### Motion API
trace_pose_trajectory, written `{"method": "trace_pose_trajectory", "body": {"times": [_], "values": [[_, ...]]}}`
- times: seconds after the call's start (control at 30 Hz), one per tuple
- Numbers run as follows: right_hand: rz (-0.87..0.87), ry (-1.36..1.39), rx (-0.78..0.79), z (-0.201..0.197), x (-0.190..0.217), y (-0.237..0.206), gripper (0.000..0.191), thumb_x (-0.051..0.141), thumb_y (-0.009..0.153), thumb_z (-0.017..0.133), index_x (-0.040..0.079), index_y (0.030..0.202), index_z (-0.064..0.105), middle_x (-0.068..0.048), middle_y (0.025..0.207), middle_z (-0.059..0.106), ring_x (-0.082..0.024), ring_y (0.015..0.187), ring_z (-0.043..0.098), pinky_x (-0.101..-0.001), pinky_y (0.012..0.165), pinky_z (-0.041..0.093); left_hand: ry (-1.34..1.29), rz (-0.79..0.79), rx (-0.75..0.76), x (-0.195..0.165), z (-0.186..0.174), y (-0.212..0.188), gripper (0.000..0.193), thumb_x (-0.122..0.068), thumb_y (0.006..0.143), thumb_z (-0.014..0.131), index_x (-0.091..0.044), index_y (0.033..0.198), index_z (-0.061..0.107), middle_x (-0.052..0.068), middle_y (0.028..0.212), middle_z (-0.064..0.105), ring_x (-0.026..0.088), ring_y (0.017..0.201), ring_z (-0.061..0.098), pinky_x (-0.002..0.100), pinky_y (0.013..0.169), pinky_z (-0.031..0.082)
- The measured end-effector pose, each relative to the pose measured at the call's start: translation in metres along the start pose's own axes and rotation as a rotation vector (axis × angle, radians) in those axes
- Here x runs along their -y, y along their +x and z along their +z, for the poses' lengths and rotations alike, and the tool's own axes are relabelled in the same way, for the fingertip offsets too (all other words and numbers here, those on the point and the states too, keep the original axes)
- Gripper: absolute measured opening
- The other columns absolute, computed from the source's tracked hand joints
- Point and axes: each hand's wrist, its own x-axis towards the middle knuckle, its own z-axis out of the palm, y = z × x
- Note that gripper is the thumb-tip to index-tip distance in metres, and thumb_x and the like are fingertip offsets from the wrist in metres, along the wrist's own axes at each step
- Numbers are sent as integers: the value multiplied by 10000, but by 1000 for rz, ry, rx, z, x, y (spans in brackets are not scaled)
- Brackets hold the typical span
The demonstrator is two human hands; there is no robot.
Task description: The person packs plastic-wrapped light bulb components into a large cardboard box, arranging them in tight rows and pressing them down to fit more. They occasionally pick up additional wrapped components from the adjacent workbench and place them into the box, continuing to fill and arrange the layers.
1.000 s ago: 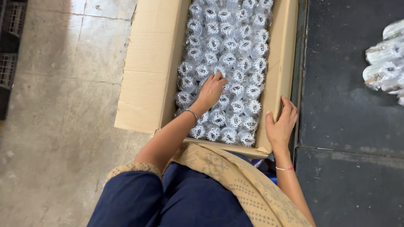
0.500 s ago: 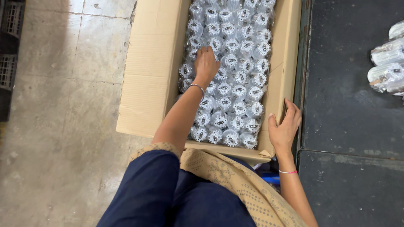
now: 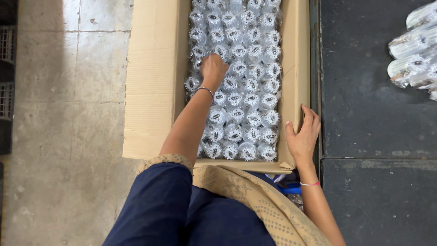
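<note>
The clear plastic pieces [image 3: 246, 91], round and toothed and bagged in clear film, filled the open cardboard box [image 3: 150, 91] that ran from the top centre of the frame down to its middle, packed tight in rows.

At the far left of the frame, dark crates [image 3: 7, 77] stood on the concrete floor [image 3: 59, 136]. The left flap of the box lay spread open over that floor with nothing under its outer edge, so any weight you put on it could have tipped or creased it.

Just right of that, your left hand [image 3: 213, 69] reached deep into the box and rested on the pieces in the upper middle rows. Its fingers were curled down into them; I could not tell whether they pinched one. My judgement: pulling one bagged row up could have dragged its neighbours, torn the thin film, or spilled loose pieces over the low wall.

Further right, your right hand [image 3: 302, 136] lay on the right wall of the box near its near corner, fingers spread and flat. Leaning hard there could have bowed the cardboard.

At the upper right edge, more bagged pieces [image 3: 414, 50] lay on the dark mat [image 3: 373, 114], well apart from the box.
</note>
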Motion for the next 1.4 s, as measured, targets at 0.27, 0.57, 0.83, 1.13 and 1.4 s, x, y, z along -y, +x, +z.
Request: {"method": "trace_pose_trajectory", "body": {"times": [0.27, 0.57, 0.83, 1.13, 1.4], "values": [[14, 11, 6, 0, 1, 0, 660, 111, 898, 723, 36, 1498, 458, -222, 1438, 490, -435, 1335, 445, -521, 1150, 353, -58, 12, -107, -1, 6, -11, 466, -347, 834, 784, 53, 1042, 664, 210, 1110, 699, 389, 1139, 611, 458, 883, 561], [-29, 2, -10, 4, -8, -1, 680, 107, 888, 745, 36, 1497, 451, -224, 1429, 496, -437, 1329, 453, -533, 1151, 339, -201, 209, -183, 32, -87, -105, 675, -224, 898, 771, -43, 1464, 452, 193, 1433, 531, 388, 1275, 547, 475, 1067, 460], [-43, 6, 23, 4, -10, -4, 682, 80, 915, 729, 30, 1525, 428, -231, 1465, 469, -450, 1358, 426, -532, 1167, 339, -55, -110, -285, 117, -130, -265, 830, -276, 905, 768, -21, 1558, 323, 308, 1579, 317, 476, 1452, 290, 602, 1153, 211], [-252, -178, 19, -8, 16, -11, 663, 80, 932, 717, 4, 1526, 431, -262, 1509, 439, -468, 1401, 387, -570, 1164, 290, -289, -66, -228, 135, -67, -308, 688, -170, 999, 605, 2, 1589, 298, 302, 1587, 389, 453, 1476, 377, 478, 1197, 321], [-296, 72, 692, 47, 57, -28, 422, 274, 962, 680, 129, 1351, 602, -121, 1437, 553, -336, 1371, 479, -518, 1157, 383, -269, -124, -194, 121, -84, -311, 617, -176, 987, 577, -50, 1558, 383, 211, 1499, 539, 407, 1247, 592, 478, 996, 512]]}}
